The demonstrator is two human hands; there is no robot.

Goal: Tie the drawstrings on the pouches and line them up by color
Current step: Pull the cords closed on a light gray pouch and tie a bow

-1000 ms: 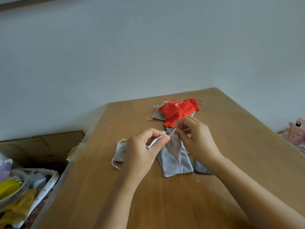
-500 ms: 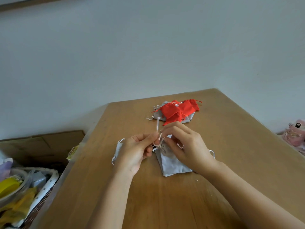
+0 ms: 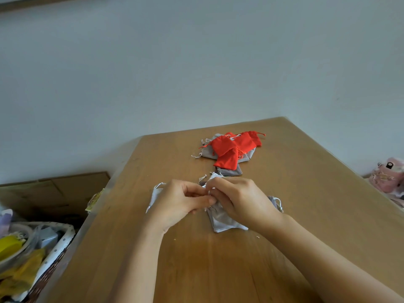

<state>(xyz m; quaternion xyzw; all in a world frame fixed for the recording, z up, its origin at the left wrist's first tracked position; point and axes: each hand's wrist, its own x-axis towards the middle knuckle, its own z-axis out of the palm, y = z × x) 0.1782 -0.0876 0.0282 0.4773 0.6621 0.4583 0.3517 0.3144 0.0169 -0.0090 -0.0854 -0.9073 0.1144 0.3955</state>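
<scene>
A grey pouch point(image 3: 223, 220) lies on the wooden table point(image 3: 218, 270) under my hands. My left hand point(image 3: 181, 201) and my right hand point(image 3: 240, 200) meet at its gathered mouth, and both pinch its white drawstring point(image 3: 208, 190) between thumb and fingers. A white pouch point(image 3: 155, 194) lies partly hidden behind my left hand. Another grey pouch point(image 3: 276, 202) peeks out beyond my right wrist. Farther back sits a pile of red pouches point(image 3: 234, 148) on top of grey pouches point(image 3: 229, 171).
A patterned basket point(image 3: 52, 254) with tape rolls and yellow items stands on the floor at the left, beside a cardboard box point(image 3: 54, 191). A pink object point(image 3: 388, 177) sits off the table's right edge. The wall runs close behind the table.
My hands have drawn together and lowered onto the pouch's mouth. The drawstring end that stood up between my fingers is now pulled short and mostly hidden in my fingers.
</scene>
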